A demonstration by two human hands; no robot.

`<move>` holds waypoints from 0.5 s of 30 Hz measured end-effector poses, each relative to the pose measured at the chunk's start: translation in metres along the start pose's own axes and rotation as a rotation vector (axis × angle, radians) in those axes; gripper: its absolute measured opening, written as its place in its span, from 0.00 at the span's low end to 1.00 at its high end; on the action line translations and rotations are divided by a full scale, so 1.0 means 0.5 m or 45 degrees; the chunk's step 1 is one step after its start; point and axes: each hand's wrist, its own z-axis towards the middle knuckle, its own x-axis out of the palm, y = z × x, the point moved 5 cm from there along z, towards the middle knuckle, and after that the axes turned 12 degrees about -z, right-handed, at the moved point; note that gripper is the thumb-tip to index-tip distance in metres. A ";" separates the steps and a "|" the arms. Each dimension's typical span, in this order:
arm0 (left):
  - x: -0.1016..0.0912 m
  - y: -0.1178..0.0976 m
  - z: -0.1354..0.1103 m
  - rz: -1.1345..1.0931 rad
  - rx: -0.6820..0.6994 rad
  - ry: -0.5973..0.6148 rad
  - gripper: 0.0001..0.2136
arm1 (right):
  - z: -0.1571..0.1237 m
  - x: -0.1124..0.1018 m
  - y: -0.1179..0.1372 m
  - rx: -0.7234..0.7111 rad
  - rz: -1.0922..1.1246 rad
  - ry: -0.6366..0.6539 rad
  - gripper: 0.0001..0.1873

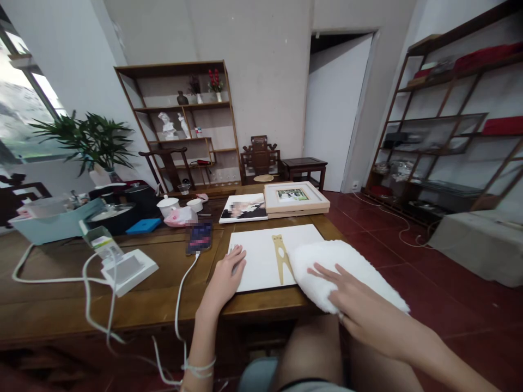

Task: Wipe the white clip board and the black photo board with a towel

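My left hand [229, 273] rests with its fingers stretched out on the left edge of a white board [257, 253] lying on the wooden table. On the board is a flat, gold-coloured piece shaped like a long cat [280, 256], with a hole in its body and two legs. My right hand [351, 296] is over the near edge of a white fluffy mat [347, 258], fingers spread on top and thumb hidden, apparently gripping it. The mat overlaps the board's right edge and reaches past the table's corner.
Behind the board lie a photo print [244, 207] and a light wooden picture frame [296, 201]. A plugged-in phone [199, 238], an open white box [129, 269] and looping white cables [87, 288] are at left. A lidded cup [168, 206] and blue tray [57, 222] stand farther back.
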 end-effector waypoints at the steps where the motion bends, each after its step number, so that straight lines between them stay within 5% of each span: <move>1: 0.000 -0.001 0.000 -0.001 0.002 0.002 0.17 | -0.006 -0.003 -0.003 -0.010 0.019 0.019 0.13; 4: -0.001 -0.004 0.000 -0.005 0.010 0.000 0.17 | 0.014 -0.007 -0.035 -0.004 0.052 0.062 0.13; 15: -0.004 -0.006 0.002 0.042 -0.013 -0.003 0.17 | 0.222 0.022 -0.157 0.136 -0.163 0.047 0.13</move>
